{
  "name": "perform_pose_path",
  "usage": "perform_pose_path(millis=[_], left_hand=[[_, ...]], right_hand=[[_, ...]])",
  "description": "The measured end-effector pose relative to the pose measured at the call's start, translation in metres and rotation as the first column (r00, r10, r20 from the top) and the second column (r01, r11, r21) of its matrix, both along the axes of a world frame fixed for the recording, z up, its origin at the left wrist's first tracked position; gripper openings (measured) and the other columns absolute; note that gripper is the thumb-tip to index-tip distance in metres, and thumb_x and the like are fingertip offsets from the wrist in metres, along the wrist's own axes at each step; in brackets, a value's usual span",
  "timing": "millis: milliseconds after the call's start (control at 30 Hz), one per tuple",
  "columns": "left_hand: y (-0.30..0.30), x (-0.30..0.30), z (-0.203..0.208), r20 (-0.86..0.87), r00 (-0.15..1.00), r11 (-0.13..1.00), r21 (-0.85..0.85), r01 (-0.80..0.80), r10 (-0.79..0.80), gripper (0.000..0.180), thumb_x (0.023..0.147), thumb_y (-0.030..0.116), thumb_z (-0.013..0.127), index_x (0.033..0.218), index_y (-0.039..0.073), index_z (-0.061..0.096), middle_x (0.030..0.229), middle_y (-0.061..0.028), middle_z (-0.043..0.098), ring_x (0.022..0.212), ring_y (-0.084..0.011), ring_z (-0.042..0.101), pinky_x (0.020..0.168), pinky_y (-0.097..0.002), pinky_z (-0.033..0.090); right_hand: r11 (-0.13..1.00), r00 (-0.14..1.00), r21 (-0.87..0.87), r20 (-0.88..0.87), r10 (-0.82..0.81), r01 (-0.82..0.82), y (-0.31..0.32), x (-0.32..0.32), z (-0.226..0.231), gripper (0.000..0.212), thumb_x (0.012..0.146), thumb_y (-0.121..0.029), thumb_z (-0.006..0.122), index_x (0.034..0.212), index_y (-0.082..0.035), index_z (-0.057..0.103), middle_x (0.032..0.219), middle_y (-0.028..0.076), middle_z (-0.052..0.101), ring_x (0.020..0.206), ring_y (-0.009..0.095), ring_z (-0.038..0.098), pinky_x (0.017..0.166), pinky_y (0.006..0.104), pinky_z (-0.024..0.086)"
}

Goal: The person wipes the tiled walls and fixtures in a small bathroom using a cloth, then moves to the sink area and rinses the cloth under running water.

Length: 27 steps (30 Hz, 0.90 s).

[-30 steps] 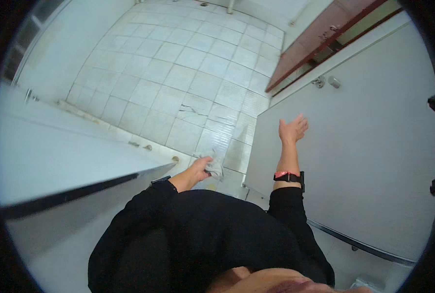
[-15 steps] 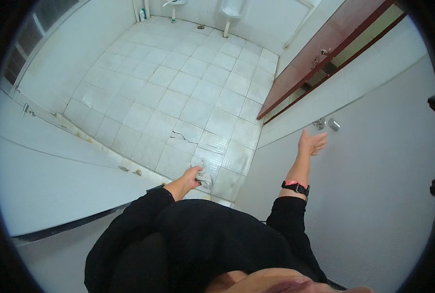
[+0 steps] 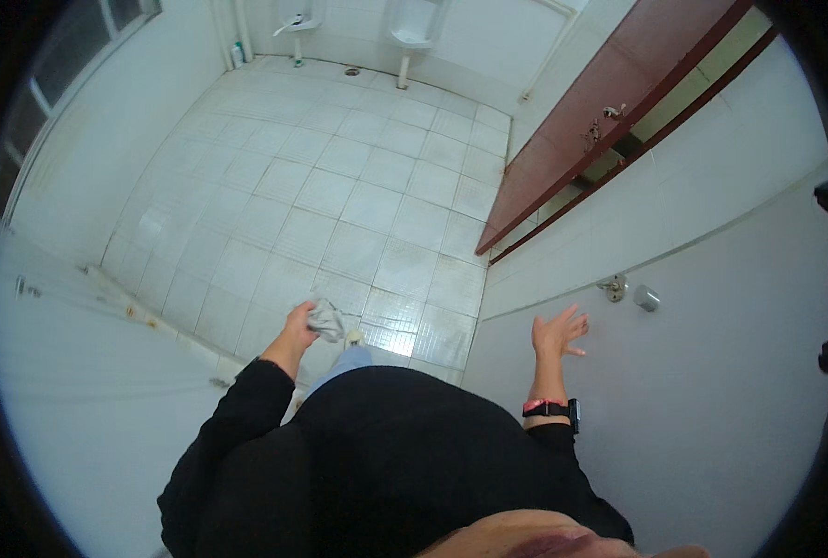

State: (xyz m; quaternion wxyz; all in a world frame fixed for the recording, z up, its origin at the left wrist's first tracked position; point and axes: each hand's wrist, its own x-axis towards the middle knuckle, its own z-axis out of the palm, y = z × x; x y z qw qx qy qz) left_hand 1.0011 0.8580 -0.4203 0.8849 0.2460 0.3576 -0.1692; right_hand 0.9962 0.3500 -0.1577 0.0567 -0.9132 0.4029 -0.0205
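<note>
My left hand (image 3: 293, 333) is closed around a crumpled pale grey cloth (image 3: 326, 320), held out above the tiled floor (image 3: 330, 192). My right hand (image 3: 559, 333), empty and with its fingers spread, is beside a grey panel (image 3: 711, 391) on the right. Just beyond its fingertips, a metal latch fitting (image 3: 614, 287) and a short round metal knob (image 3: 647, 298) are fixed to that panel; the hand appears apart from both. Below the cloth, my light blue trouser leg (image 3: 341, 361) and a pale shoe (image 3: 354, 338) show.
A reddish-brown door (image 3: 609, 102) stands ajar at the far right. Two white wall basins or urinals, one nearer the middle (image 3: 412, 35), hang on the far wall. A small bottle (image 3: 237, 56) stands in the far left corner. On the left is a white partition (image 3: 88, 344), blurred.
The view has shifted forward and turned a little. My left hand has swung left with the cloth. My right hand has drawn back from the latch fitting, and a leg and shoe have come into view.
</note>
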Motion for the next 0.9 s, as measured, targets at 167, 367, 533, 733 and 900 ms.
perform_pose_path(millis=[167, 367, 533, 733, 900], left_hand=[[0.055, 0.069, -0.078, -0.198, 0.962, 0.982, 0.019, -0.187, 0.187, 0.033, 0.087, 0.026, 0.052, 0.111, 0.004, 0.059, 0.111, -0.0121, 0.064, 0.105, -0.031, 0.06, 0.091, -0.0502, 0.047], [0.082, 0.133, -0.104, -0.299, 0.951, 0.997, 0.024, -0.078, 0.082, 0.034, 0.089, 0.026, 0.049, 0.114, 0.005, 0.058, 0.113, -0.0122, 0.063, 0.108, -0.0335, 0.059, 0.093, -0.0508, 0.046], [0.078, 0.251, -0.093, -0.331, 0.938, 0.994, 0.072, -0.08, 0.099, 0.032, 0.089, 0.024, 0.051, 0.113, 0.005, 0.059, 0.108, -0.0115, 0.065, 0.099, -0.0325, 0.062, 0.088, -0.0467, 0.05], [0.065, 0.372, -0.04, -0.258, 0.945, 0.969, 0.194, -0.155, 0.202, 0.034, 0.088, 0.024, 0.052, 0.114, 0.002, 0.058, 0.107, -0.0129, 0.065, 0.099, -0.0311, 0.063, 0.087, -0.0468, 0.051], [0.028, 0.479, -0.002, -0.194, 0.976, 0.968, 0.245, -0.047, 0.097, 0.031, 0.088, 0.021, 0.052, 0.111, 0.003, 0.06, 0.109, -0.0126, 0.064, 0.099, -0.0284, 0.061, 0.088, -0.0488, 0.049]], right_hand=[[1.0, 0.999, 0.023, -0.032, -0.018, 0.019, -0.023, 0.073, -0.105, 0.096, 0.077, -0.038, 0.072, 0.149, -0.007, 0.018, 0.155, 0.023, 0.011, 0.144, 0.04, 0.008, 0.106, 0.0704, 0.014], [0.9, 0.951, 0.428, 0.303, -0.056, -0.083, -0.043, 0.241, -0.177, 0.096, 0.074, -0.031, 0.076, 0.146, 0.004, 0.023, 0.148, 0.029, 0.028, 0.14, 0.038, 0.025, 0.114, 0.0391, 0.025], [0.904, 0.723, 0.422, 0.644, -0.248, -0.066, -0.116, 0.428, -0.128, 0.095, 0.076, -0.023, 0.076, 0.146, 0.006, 0.018, 0.149, 0.027, 0.028, 0.139, 0.037, 0.028, 0.114, 0.0397, 0.024], [0.897, 0.369, 0.437, 0.825, -0.427, 0.06, -0.199, 0.56, -0.09, 0.087, 0.074, -0.016, 0.077, 0.142, 0.006, 0.028, 0.141, 0.024, 0.041, 0.125, 0.036, 0.046, 0.103, 0.0405, 0.041], [0.896, 0.319, 0.409, 0.837, -0.445, 0.175, -0.218, 0.581, -0.092, 0.063, 0.075, -0.018, 0.075, 0.127, 0.006, 0.049, 0.127, 0.019, 0.055, 0.107, 0.032, 0.056, 0.095, 0.0403, 0.047]])
